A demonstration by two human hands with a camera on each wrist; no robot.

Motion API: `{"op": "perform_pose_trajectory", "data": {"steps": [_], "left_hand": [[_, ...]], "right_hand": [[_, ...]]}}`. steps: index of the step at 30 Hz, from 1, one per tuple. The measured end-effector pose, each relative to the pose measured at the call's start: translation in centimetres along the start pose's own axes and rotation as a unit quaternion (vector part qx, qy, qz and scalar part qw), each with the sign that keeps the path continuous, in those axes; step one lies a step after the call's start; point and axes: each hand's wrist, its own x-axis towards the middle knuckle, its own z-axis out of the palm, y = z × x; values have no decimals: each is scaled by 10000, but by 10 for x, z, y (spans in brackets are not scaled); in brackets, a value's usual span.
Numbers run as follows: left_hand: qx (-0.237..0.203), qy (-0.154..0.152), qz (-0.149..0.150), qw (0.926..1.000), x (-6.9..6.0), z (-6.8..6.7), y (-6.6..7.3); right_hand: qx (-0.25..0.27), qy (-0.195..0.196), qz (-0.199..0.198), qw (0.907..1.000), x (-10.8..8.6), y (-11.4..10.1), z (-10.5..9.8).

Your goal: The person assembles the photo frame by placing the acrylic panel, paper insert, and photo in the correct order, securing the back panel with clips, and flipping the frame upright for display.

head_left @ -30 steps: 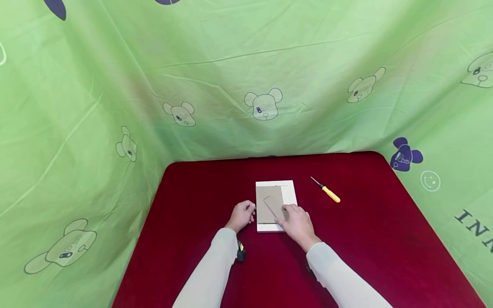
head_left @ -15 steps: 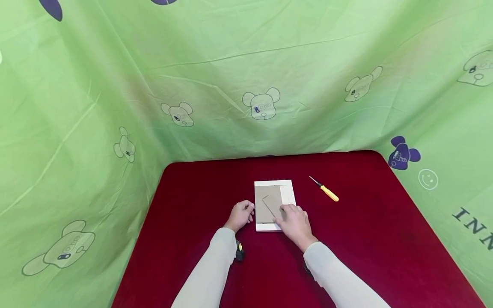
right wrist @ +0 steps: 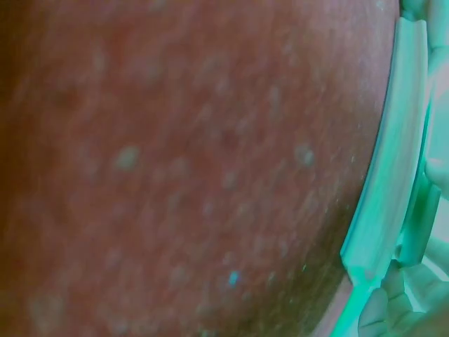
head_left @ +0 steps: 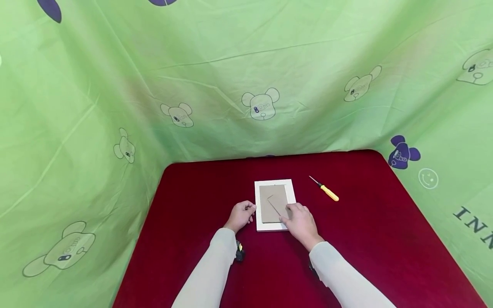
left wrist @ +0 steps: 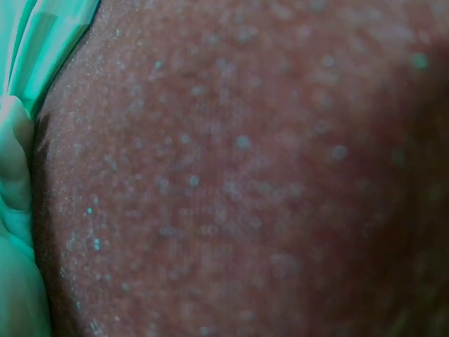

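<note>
Rightward since the earlier frame: the brown panel [head_left: 271, 214] has slid across the white frame [head_left: 258, 207], so a white border now shows along its left side too, and the right hand [head_left: 303, 222] has shifted slightly with it. That right grip has its thumb and index tips apart on the panel's right part; whether they pinch anything I cannot tell. From it the panel lies to the left, lengthwise away from the person, its long sides roughly parallel to the frame's. A thin bent piece [head_left: 274, 207] slants over the panel, its lower end by the right thumb. The right hand is the nearer one, and it hides the lower right corners of panel and frame, where the fit matters most. Across the frame, the left hand [head_left: 240, 217] is loosely curled with its fingertips at the left edge; whether it grasps that edge is unclear. Farther out, a yellow-handled screwdriver [head_left: 329, 193] lies on the red counter [head_left: 200, 192], apart from both hands and out of the panel's way. Green cloth [head_left: 215, 141] hangs behind.
</note>
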Motion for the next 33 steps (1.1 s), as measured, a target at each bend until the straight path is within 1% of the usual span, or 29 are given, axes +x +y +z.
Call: {"op": "perform_pose_trajectory", "data": {"steps": [6,12,18,21,23,26,30,33], "left_hand": [[59,15,19,10000,0,1,0],[126,70,-37,9999,1,1,-1],[239,57,65,9997,1,1,-2],[280,54,121,9995,2,1,-4],[300,59,140,9994,3,1,-6],[282,44,159,9995,4,1,-6],[228,18,168,9996,5,1,-7],[207,26,160,9997,5,1,-8]], "right_hand": [[-3,3,11,10000,1,5,0],[-35,-45,82,9999,0,4,-1],[-85,-28,33,10000,0,7,0],[-122,-19,-119,9999,0,10,-2],[-159,-73,-288,9994,0,11,-4],[-163,-257,-551,9980,1,14,-8],[-105,-568,-726,9957,2,18,-14],[-124,-618,-869,9942,3,21,-16]]}}
